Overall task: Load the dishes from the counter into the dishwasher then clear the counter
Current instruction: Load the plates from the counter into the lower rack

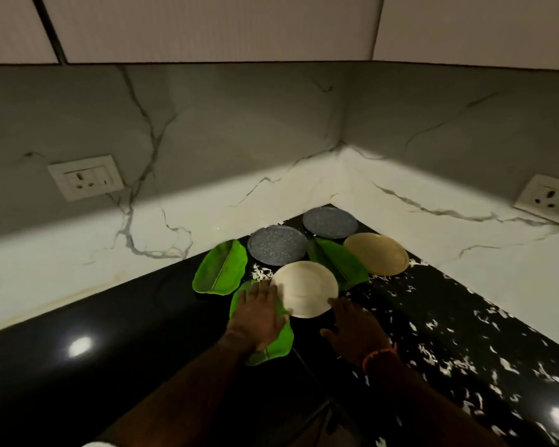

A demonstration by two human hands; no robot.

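A white round plate (pixel 307 291) lies on the black counter (pixel 126 343) near the corner. My left hand (pixel 259 317) rests flat, fingers straight, on a green leaf-shaped plate (pixel 279 345), its fingertips at the white plate's left rim. My right hand (pixel 355 329) is spread open just below the white plate's right rim, holding nothing. Behind lie two more green leaf plates (pixel 220 269) (pixel 338 261), two grey speckled plates (pixel 276 245) (pixel 329 222) and a beige plate (pixel 376 253).
White scraps (pixel 439 324) are scattered over the right part of the counter and beside the white plate. Marble backsplash walls meet at the corner, with sockets at left (pixel 85 177) and right (pixel 549 200). Upper cabinets hang overhead.
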